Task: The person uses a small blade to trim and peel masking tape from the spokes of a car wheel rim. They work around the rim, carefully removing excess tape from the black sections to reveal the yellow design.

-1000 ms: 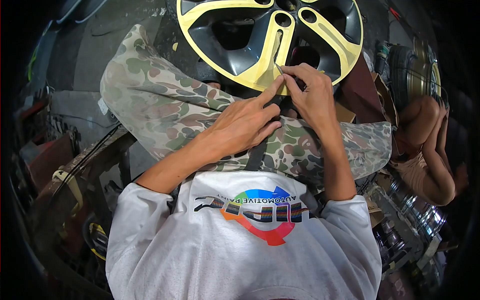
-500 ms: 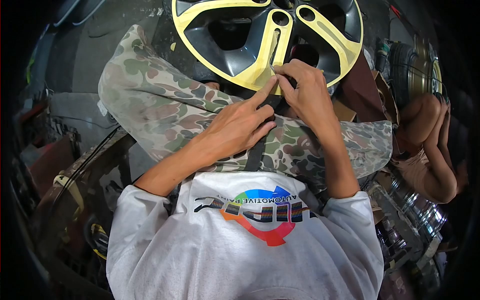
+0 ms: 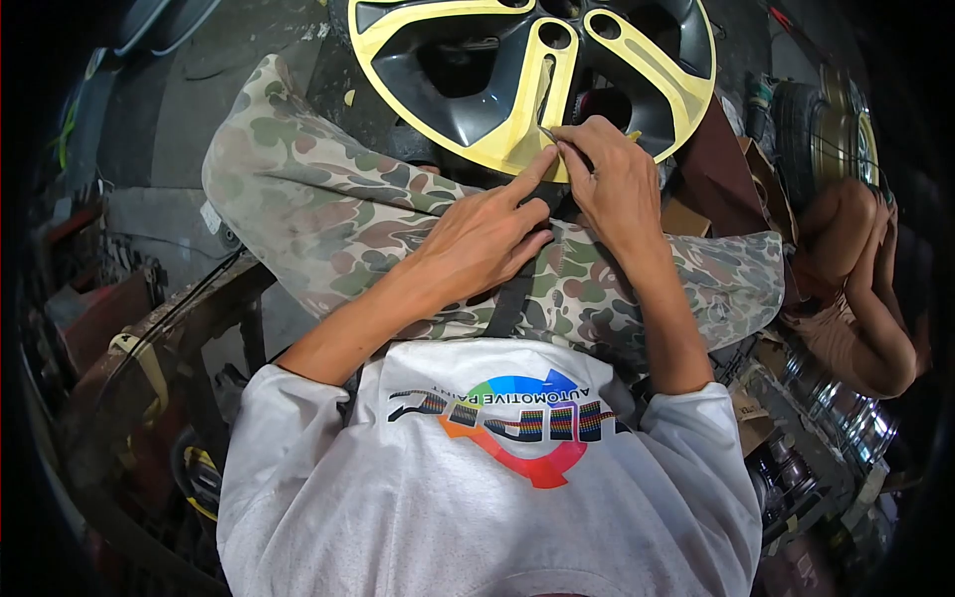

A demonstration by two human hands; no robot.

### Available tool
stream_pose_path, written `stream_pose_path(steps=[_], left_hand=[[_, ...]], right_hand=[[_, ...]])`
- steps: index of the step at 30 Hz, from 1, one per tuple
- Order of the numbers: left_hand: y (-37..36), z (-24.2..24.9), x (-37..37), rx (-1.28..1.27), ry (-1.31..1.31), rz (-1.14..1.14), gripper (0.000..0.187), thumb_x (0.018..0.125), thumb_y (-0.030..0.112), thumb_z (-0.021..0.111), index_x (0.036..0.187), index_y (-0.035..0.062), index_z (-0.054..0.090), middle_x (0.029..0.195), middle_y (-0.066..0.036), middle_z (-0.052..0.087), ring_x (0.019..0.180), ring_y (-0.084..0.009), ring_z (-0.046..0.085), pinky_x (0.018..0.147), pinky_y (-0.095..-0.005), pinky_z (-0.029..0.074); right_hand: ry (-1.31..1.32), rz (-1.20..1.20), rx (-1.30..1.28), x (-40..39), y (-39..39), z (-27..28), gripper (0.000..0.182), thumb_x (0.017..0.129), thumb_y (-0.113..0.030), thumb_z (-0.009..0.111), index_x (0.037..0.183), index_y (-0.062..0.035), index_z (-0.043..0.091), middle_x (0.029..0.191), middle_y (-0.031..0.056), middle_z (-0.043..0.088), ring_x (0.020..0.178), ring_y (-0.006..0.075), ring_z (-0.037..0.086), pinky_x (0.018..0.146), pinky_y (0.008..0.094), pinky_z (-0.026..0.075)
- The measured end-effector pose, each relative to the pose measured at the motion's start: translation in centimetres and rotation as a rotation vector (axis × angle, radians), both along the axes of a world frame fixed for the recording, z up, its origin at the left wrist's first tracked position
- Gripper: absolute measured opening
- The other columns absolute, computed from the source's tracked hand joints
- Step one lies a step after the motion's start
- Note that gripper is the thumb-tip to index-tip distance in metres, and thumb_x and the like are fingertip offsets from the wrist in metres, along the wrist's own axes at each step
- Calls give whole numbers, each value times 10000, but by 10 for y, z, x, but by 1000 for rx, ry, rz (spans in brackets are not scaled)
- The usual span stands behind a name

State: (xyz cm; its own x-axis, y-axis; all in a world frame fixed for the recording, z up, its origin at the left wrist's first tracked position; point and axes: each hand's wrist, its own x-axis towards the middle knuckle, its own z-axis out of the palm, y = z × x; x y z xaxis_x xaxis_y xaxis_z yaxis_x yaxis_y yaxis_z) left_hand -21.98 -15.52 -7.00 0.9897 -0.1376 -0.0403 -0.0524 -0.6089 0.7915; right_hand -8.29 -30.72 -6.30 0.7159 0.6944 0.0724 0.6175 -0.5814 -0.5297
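In the head view, a dark alloy wheel (image 3: 484,121) lies at the top, its spokes and rim partly covered with yellow masking tape (image 3: 525,139). My left hand (image 3: 489,227) rests at the near rim, index finger stretched onto the tape and the other fingers loosely bent, holding nothing. Close beside that fingertip, my right hand (image 3: 609,174) is closed in a pinch at the base of the near spoke. A small, thin dark tip shows by its fingers, but I cannot make out what it is. Both fingertips are almost touching.
Camouflage trousers (image 3: 328,199) cover my crossed legs below the wheel. At right sits another person (image 3: 846,259), near a tyre (image 3: 799,139) and a cardboard box (image 3: 761,179). Chromed parts (image 3: 831,413) lie lower right; a dark frame (image 3: 189,318) stands at left.
The wheel has shifted slightly left and up in view. My hands keep nearly the same pose at the spoke's base. A small yellow flap now shows beside my right hand.
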Motion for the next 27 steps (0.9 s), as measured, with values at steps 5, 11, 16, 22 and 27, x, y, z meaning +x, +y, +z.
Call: stream_pose_path(steps=[5, 11, 16, 22, 27], left_hand=[[-2, -3, 0, 6, 10, -11, 234, 979, 189, 753, 928, 9, 613, 1686, -222, 376, 859, -438, 704, 792, -517, 567], [-1, -2, -1, 32, 28, -22, 219, 975, 184, 755, 931, 15, 622, 1691, -224, 369, 865, -428, 707, 792, -521, 556], [-3, -2, 1, 21, 37, -10, 197, 973, 186, 757, 937, 31, 641, 1695, -224, 364, 844, -424, 711, 806, -540, 537], [-5, -4, 1, 12, 12, -9, 194, 970, 182, 759, 935, 37, 635, 1699, -225, 355, 828, -428, 705, 810, -550, 534], [-5, -7, 1, 45, 5, -11, 190, 969, 178, 759, 938, 43, 629, 1709, -224, 337, 832, -434, 701, 802, -550, 531]], right_hand=[[28, 38, 0, 1, 1, 0, 155, 942, -106, 714, 1065, -44, 783, 942, 120, 680, 827, 374, 701, 732, 455, 550], [73, 71, 23, 8, 2, -2, 161, 936, -88, 697, 1054, -21, 783, 938, 137, 671, 850, 383, 689, 758, 467, 540], [106, 113, 22, 19, -1, -6, 175, 952, -104, 665, 1042, -16, 786, 943, 142, 685, 870, 396, 693, 790, 491, 545], [125, 112, 105, 17, -9, -8, 184, 963, -140, 665, 1055, -40, 790, 960, 135, 710, 885, 382, 704, 788, 476, 555], [46, 121, 42, 15, -10, -6, 174, 960, -142, 681, 1065, -54, 789, 952, 113, 692, 865, 382, 702, 771, 478, 557]])
